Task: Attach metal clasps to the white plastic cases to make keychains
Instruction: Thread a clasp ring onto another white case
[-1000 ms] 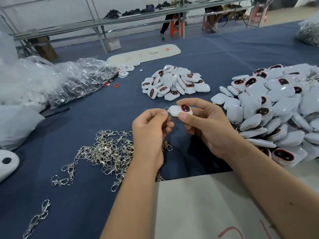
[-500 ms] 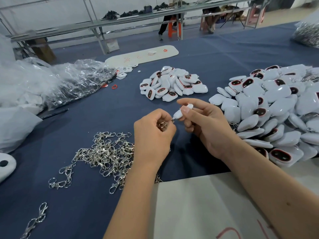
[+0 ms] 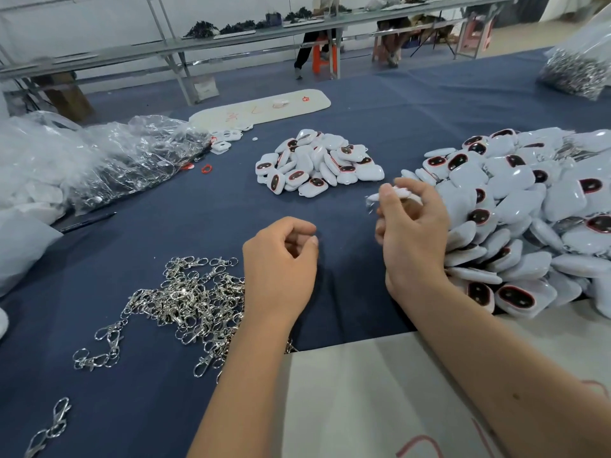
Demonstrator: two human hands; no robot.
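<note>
Hands apart now | right hand pinches a blurred white case, clasp probably fitted, swinging toward the big pile | left hand loosely curled, empty, beside the clasps | next clasp due

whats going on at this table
A person is making keychains. The right hand pinches a white case, blurred, beside the big pile of cases. The left hand holds nothing, fingers loosely curled beside the heap of metal clasps. A smaller pile of cases lies further back.
</note>
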